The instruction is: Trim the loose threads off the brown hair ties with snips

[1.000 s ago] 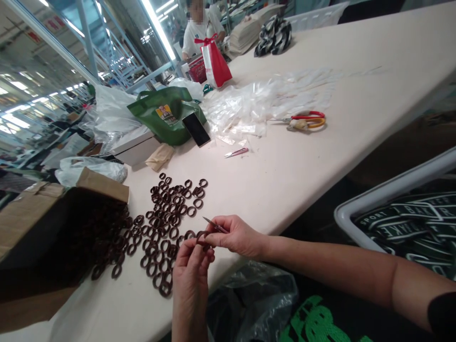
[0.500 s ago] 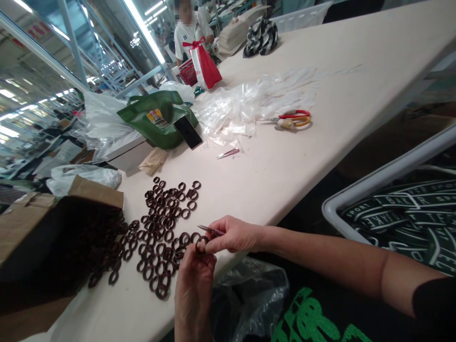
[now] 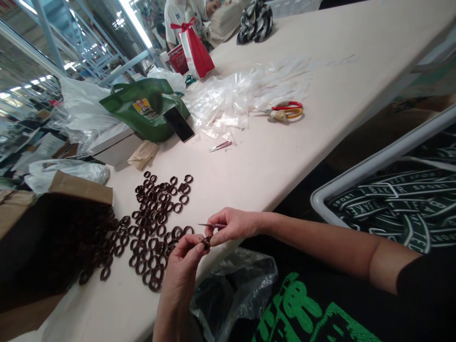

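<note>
My left hand (image 3: 185,251) pinches a small dark brown ring (image 3: 205,242) between thumb and fingertips, at the table's near edge. My right hand (image 3: 233,225) is closed around small thread snips (image 3: 219,225), whose thin pointed blades stick out to the left above the ring. Its thumb and finger also meet the ring's right side. Just left of the hands, many similar brown rings (image 3: 153,204) lie in a loose heap. They spill from a cardboard box (image 3: 83,187) tipped on its side, with a dark interior full of rings.
Farther back on the pale table (image 3: 242,175) lie another pair of snips (image 3: 221,146), red-and-yellow-handled scissors (image 3: 285,111), a phone (image 3: 178,124), a green bag (image 3: 138,109) and clear plastic (image 3: 231,95). Below the edge hangs a plastic bag (image 3: 235,285). A bin of printed straps (image 3: 395,204) stands right.
The view has shifted, so the table things sit farther left and higher. Before, the ring showed its round opening; now it is turned and mostly covered by the fingertips of both hands.
</note>
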`<state>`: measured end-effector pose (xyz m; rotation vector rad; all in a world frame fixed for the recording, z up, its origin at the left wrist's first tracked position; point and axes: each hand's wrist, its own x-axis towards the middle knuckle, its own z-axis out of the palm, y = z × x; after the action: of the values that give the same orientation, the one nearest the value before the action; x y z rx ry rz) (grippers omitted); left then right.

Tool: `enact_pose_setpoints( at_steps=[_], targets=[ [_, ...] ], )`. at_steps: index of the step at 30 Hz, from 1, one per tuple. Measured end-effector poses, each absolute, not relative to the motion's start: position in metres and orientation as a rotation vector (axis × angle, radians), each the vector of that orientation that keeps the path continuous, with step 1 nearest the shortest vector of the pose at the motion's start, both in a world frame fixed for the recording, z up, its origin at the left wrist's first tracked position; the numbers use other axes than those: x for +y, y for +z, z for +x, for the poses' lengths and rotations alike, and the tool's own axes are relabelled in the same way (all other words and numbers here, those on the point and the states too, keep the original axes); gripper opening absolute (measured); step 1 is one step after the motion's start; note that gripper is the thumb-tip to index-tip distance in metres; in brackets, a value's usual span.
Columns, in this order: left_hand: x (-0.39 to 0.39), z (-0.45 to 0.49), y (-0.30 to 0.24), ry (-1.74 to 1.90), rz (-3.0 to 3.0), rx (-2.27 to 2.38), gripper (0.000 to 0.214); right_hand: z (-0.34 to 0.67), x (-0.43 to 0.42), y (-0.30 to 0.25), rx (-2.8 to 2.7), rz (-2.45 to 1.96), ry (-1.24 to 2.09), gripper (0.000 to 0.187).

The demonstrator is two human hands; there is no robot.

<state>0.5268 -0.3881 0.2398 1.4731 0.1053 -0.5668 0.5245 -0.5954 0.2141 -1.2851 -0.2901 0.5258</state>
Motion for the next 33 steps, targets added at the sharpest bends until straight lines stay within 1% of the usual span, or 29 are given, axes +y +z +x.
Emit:
enact_pose_setpoints(
  at_steps=[5,9,13,17,18,20,22,25,29,33],
  targets=[
    [-0.393,0.511,0.24,-0.249,1.789,-0.122,0.019,0.518,-0.604,0.209,-0.36,-1.212,0.617,0.032],
    [-0.398,0.496,0.241,0.127,2.153,-0.272,0.013,0.515,-0.603,0.204,-0.392,-1.195,0.601,0.031],
    [-0.405,0.486,0.238,0.506,2.49,-0.331,0.009,0.509,-0.59,0.206,-0.366,-1.273,0.382,0.016],
    [-0.413,0.481,0.231,0.758,2.516,-0.403,0.005,0.503,-0.572,0.209,-0.154,-1.43,0.083,0.003],
    [-0.416,0.48,0.229,0.771,2.461,-0.45,0.006,0.502,-0.568,0.21,-0.091,-1.44,0.036,0.002],
    [-0.421,0.477,0.227,0.685,2.313,-0.473,0.011,0.501,-0.563,0.21,0.009,-1.423,-0.006,0.004],
    [-0.426,0.473,0.226,0.508,2.127,-0.351,0.014,0.499,-0.559,0.209,0.065,-1.38,-0.003,0.008],
    [-0.429,0.47,0.225,0.253,1.84,-0.055,0.006,0.497,-0.554,0.207,0.076,-1.231,0.071,0.012],
    [-0.429,0.472,0.221,0.056,1.63,0.232,0.02,0.496,-0.549,0.202,0.069,-1.085,0.117,0.017],
    [-0.424,0.476,0.219,0.015,1.597,0.269,0.031,0.497,-0.55,0.201,0.024,-1.021,0.163,0.017]
  ],
)
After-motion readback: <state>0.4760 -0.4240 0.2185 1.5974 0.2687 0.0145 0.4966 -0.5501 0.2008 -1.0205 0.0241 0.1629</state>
